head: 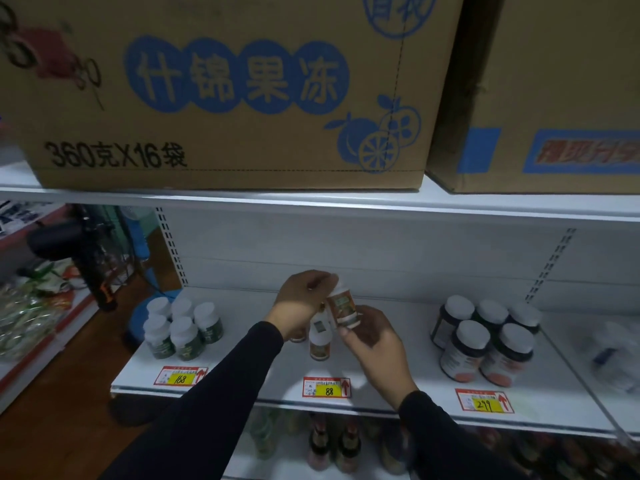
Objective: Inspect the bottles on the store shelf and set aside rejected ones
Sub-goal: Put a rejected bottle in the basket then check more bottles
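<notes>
Bottle (342,307) tilted, white cap up-left, base in right hand (372,344) grip, left hand (302,304) grip pinching cap.

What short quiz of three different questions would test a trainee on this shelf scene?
1. True or false: the orange-label bottle is held by both the left hand and the right hand.
2. Which price tag is on the shelf edge below the hands? A 168, B 88, C 279.
3. Fill in: the green-label bottles stand at the shelf's ____ end.

Key: 1 true; 2 B; 3 left.
</notes>
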The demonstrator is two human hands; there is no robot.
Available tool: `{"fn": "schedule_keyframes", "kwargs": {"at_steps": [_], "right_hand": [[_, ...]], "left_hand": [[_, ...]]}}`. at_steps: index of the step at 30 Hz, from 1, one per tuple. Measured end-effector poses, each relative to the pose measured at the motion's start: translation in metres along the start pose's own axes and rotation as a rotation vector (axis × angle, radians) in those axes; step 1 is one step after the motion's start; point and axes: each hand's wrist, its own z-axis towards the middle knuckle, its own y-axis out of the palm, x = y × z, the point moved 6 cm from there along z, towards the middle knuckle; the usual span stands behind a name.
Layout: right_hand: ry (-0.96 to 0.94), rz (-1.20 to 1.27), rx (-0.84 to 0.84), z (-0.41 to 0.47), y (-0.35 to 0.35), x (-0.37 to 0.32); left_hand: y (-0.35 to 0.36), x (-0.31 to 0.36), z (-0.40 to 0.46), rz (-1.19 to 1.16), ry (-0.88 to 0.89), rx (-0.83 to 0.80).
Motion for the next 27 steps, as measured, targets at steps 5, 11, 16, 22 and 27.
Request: {"fn": "schedule_keyframes", "kwargs": {"at_steps": [5, 11, 16, 22, 27], "right_hand": [[-0.008, 0.01, -0.022, -0.002, 0.003, -0.004], [-0.013, 0.069, -0.086, -0.006, 0.009, -0.013], [0.013, 0.116, -0.097, -0.007, 0.014, -0.014], [0.013, 0.163, -0.093, -0.004, 0.016, -0.014], [-0.036, 0.072, -0.09, -0.003, 0.015, -0.018]], "left_hand": [[-0.007, 0.002, -0.007, -0.151, -0.03, -0.021], [-0.01, 0.001, -0.013, -0.317, -0.069, 0.068], [-0.006, 0.004, -0.017, -0.368, -0.088, 0.088], [-0.009, 0.004, -0.017, -0.35, -0.102, 0.008], [-0.013, 0.007, -0.02, -0.373, -0.108, 0.083]]}}
